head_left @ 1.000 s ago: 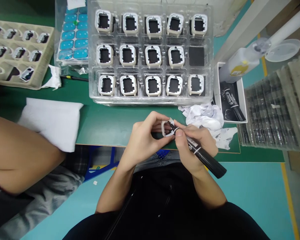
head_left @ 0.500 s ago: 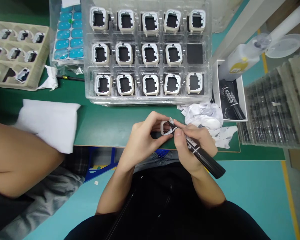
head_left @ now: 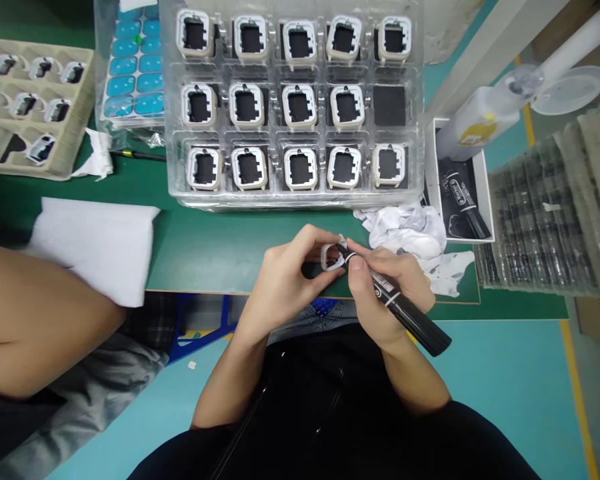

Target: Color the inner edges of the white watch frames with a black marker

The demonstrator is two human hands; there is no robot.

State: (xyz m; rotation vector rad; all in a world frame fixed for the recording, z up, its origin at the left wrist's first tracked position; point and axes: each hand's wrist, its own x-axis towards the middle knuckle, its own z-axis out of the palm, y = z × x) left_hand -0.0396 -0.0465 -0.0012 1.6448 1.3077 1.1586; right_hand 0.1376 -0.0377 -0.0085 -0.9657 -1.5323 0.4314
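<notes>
My left hand [head_left: 295, 270] is closed around a small white square frame [head_left: 325, 257], held on edge above the front of the green table. In my right hand [head_left: 387, 287] is a black marker pen [head_left: 415, 321], its tip pressed to or just inside the frame's opening. The fingers partly hide the frame, so exact contact at the tip cannot be made out. Beyond my hands lies a clear plastic tray [head_left: 275, 200] with rows of similar white frames; one pocket in its middle row, at the right, shows only a dark pad.
Crumpled white cloths [head_left: 405, 230] lie right of my hands, beside a white box [head_left: 489, 200] with a bottle and another marker. Stacked trays [head_left: 550, 220] stand farther right. At left are a beige tray [head_left: 73, 150], a white cloth [head_left: 97, 247] and another person's arm [head_left: 45, 313].
My hands, the frame and the marker keep nearly the same position. The other person's arm at the left has shifted slightly.
</notes>
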